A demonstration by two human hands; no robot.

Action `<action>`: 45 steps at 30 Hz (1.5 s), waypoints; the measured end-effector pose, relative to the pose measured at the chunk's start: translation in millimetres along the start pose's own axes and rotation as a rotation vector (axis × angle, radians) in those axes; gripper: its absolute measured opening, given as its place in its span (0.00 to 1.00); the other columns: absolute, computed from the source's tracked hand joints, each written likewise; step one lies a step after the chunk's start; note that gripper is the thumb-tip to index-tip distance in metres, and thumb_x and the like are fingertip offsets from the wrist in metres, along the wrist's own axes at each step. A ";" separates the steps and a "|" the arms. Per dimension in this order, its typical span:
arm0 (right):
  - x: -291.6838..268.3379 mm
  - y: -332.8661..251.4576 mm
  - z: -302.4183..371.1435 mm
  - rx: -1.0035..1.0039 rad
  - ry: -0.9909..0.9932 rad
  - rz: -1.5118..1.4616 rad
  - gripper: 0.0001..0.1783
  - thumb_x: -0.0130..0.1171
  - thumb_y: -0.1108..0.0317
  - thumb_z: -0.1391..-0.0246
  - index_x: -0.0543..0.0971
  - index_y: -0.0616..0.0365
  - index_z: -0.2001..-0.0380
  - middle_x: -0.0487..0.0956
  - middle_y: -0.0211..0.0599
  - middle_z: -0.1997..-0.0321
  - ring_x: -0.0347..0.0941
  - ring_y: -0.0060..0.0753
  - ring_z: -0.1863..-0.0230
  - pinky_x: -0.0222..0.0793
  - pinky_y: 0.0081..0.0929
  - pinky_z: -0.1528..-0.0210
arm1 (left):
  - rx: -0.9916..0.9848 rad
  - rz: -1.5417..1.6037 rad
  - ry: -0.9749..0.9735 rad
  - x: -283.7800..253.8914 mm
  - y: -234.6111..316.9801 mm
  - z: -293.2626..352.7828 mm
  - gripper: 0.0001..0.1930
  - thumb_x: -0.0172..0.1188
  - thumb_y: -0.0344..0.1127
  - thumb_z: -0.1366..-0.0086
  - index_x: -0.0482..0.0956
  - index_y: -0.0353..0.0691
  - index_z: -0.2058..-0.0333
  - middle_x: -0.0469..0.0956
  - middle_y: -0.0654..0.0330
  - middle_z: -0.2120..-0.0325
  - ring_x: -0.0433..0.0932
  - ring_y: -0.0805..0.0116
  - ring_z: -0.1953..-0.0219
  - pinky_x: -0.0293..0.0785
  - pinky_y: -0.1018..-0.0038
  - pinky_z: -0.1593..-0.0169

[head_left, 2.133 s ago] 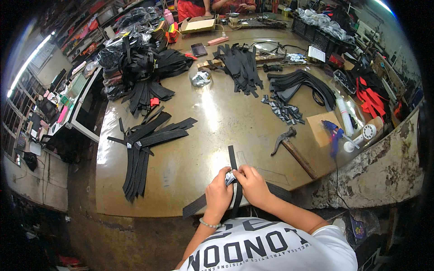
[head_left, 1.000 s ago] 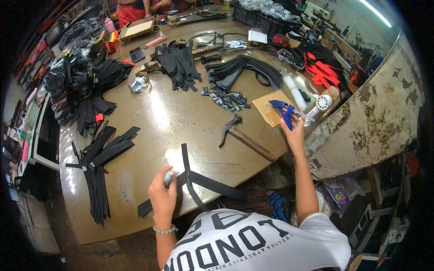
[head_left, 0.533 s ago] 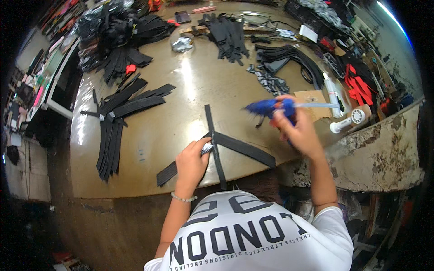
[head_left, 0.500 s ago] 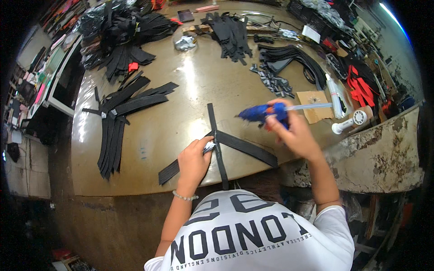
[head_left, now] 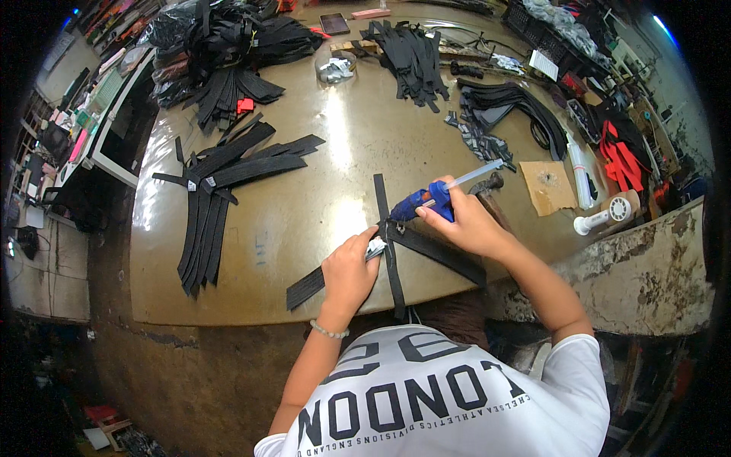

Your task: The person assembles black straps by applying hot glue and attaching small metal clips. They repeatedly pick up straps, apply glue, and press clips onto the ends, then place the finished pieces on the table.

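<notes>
Glossy brown surface (head_left: 293, 206) strewn with black straps (head_left: 442, 255)
A strap bundle (head_left: 204, 236) fans left of the left hand (head_left: 350, 270); hammer (head_left: 488, 183) and cardboard (head_left: 547, 189) lie beyond the right hand (head_left: 470, 223).

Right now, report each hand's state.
Left hand: closed, holding a small whitish bundle, material unclear.
Right hand: closed, holding a blue plastic glue gun.

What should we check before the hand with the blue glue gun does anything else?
1. Blue plastic glue gun held in right hand: ok.
2. Translucent glue stick poking from its back: ok.
3. Left hand, holding small silvery pieces, where flat black fabric strips cross: ok.
4. Left fingers well away from the dark nozzle: not ok, they look close.
5. Nozzle cool: cannot tell.
6. Metal-headed, wooden-handled hammer off the strips: ok.
</notes>
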State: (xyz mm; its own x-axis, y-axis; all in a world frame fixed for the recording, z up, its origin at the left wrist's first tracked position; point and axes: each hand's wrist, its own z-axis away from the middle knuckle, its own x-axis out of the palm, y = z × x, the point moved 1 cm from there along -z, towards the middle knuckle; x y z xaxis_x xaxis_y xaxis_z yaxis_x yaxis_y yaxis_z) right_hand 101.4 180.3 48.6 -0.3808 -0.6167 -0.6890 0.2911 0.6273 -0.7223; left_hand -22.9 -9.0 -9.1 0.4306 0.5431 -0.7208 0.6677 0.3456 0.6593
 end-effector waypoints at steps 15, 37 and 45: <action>-9.0 -21.2 39.0 0.104 -0.206 -0.078 0.25 0.61 0.52 0.41 0.69 0.60 0.52 0.80 0.48 0.71 0.80 0.45 0.70 0.74 0.37 0.69 | 0.004 -0.021 0.009 -0.7 1.3 2.5 0.19 0.63 0.30 0.46 0.80 0.48 0.53 0.82 0.54 0.62 0.80 0.51 0.62 0.76 0.61 0.60; 58.6 2.0 77.2 -0.090 0.438 0.107 0.10 0.59 0.79 0.47 0.81 0.63 0.60 0.76 0.43 0.61 0.74 0.42 0.60 0.71 0.33 0.57 | -0.301 2.012 -0.016 -15.5 -5.1 -10.1 0.15 0.45 0.30 0.27 0.65 0.36 0.43 0.72 0.62 0.69 0.73 0.71 0.65 0.73 0.75 0.62; 63.0 -34.0 56.4 0.118 0.062 -0.999 0.13 0.61 0.71 0.40 0.78 0.67 0.54 0.77 0.35 0.58 0.74 0.20 0.64 0.70 0.17 0.62 | -0.284 1.840 -0.076 -21.8 39.9 -9.4 0.25 0.48 0.33 0.26 0.54 0.36 0.34 0.71 0.49 0.43 0.66 0.53 0.36 0.65 0.62 0.34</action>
State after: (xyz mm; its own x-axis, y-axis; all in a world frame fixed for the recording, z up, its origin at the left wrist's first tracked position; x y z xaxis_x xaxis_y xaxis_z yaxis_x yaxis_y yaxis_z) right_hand 117.1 93.3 26.4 -0.5423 -0.8060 0.2371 -0.1026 -0.2166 -0.9709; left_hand -11.5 0.1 35.0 0.4311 0.3079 0.8481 -0.7151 -0.4567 0.5293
